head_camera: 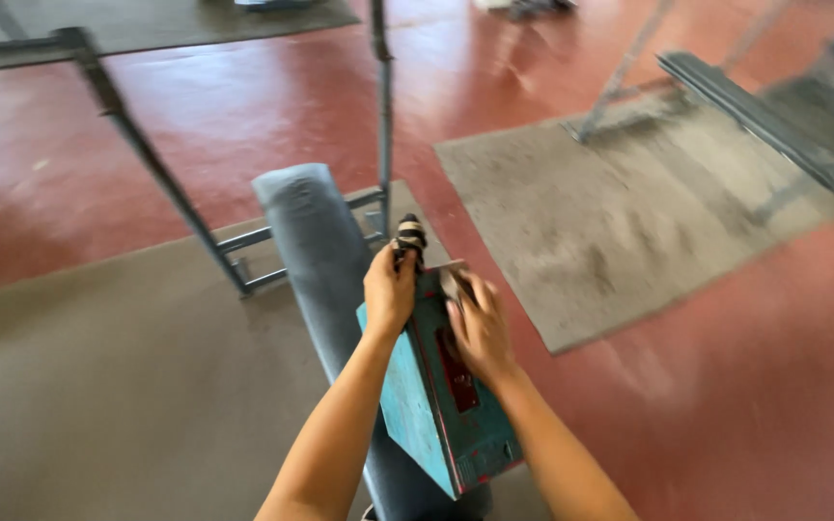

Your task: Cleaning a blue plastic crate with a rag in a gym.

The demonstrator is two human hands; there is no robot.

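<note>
A teal box-shaped power tool (431, 405) with a red panel on top rests on my leg in blue jeans (316, 241). My left hand (390, 289) grips the dark, tape-wrapped handle (409, 234) at the tool's far end. My right hand (480, 328) lies on the tool's top face near the far end, fingers curled over a small grey metal part (451, 280). Whether the right hand grips that part or only presses on it is unclear.
A grey metal frame (243, 246) with a slanted bar and an upright post (383, 116) stands just beyond my knee. Grey mats (629, 203) lie on the red floor (764, 367). Another metal frame (755, 116) sits at the far right.
</note>
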